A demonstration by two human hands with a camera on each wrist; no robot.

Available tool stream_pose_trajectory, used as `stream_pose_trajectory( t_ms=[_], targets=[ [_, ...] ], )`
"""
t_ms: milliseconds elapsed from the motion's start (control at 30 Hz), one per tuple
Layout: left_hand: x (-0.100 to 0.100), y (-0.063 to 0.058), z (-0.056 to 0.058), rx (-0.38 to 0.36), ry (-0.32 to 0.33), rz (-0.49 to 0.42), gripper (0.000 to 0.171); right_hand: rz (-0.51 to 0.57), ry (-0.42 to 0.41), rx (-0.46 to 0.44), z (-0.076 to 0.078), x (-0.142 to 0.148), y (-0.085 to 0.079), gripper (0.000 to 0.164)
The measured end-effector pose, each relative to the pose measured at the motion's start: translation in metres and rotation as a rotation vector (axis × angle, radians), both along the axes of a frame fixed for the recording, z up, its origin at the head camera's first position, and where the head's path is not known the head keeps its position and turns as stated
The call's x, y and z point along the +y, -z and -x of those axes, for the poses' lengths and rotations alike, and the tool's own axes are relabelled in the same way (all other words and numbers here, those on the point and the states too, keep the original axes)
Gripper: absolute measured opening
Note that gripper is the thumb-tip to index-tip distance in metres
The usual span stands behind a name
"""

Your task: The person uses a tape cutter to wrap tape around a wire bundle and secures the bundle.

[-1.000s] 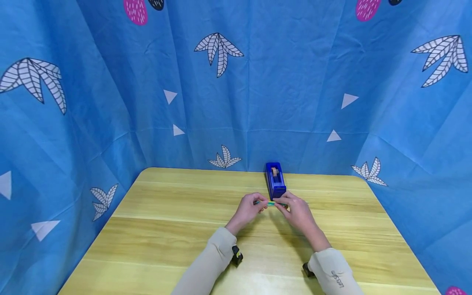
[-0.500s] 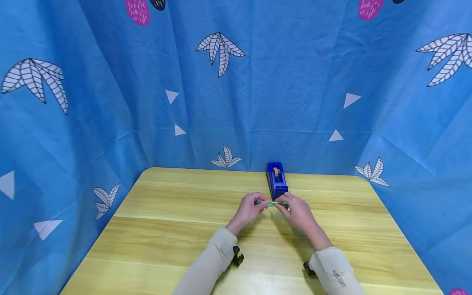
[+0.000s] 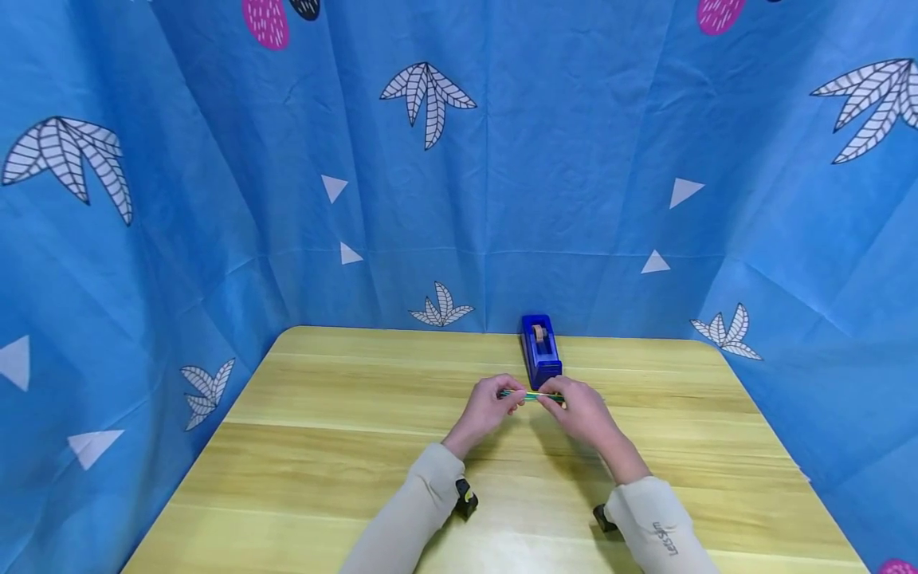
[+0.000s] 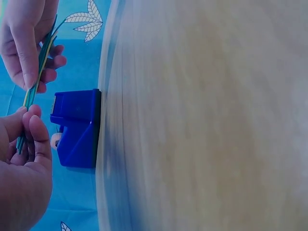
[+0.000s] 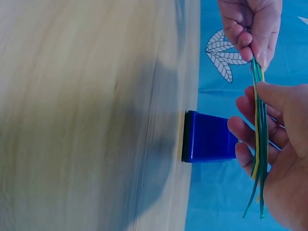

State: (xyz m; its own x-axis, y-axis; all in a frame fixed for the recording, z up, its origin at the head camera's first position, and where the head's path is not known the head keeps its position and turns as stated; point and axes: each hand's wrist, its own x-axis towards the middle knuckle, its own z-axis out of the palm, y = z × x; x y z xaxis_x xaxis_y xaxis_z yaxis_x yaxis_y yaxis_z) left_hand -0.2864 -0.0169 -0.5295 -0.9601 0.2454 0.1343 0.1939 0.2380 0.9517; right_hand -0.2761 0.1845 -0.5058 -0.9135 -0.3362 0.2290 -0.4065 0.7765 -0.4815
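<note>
A thin bundle of green and yellow wires (image 3: 531,395) stretches between both hands over the table. My left hand (image 3: 482,408) pinches one end between thumb and fingers, leaving short tips poking out in the left wrist view. With thumb and fingertips, my right hand (image 3: 582,408) pinches the bundle close beside the left hand. In the right wrist view the wires (image 5: 262,130) run along the right fingers, and their loose ends fan apart below. Just beyond the hands stands a blue tape dispenser (image 3: 543,372) with a small roll of tape (image 3: 539,333).
The wooden table (image 3: 323,430) has rounded far corners. A blue patterned curtain (image 3: 566,175) hangs behind it and on both sides. Black wrist cameras (image 3: 466,499) sit at the sleeve cuffs.
The head view has shifted slightly. Both hands keep their pinch on the wires, almost unmoved in front of the tape dispenser.
</note>
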Motion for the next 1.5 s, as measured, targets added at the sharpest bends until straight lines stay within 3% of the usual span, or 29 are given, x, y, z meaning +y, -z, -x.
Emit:
stream_pose_trajectory(
  t_ms=[1033, 1500],
  targets=[
    [0.0043, 0.0044, 0.0005, -0.008, 0.008, -0.003, 0.011, -0.045, 0.019, -0.014, -0.0016, 0.0029, -0.0079, 0.01],
    [0.0006, 0.0047, -0.0006, -0.036, 0.008, 0.008, 0.01, 0.004, 0.068, -0.059, 0.0001, 0.0036, -0.0037, 0.011]
  ],
)
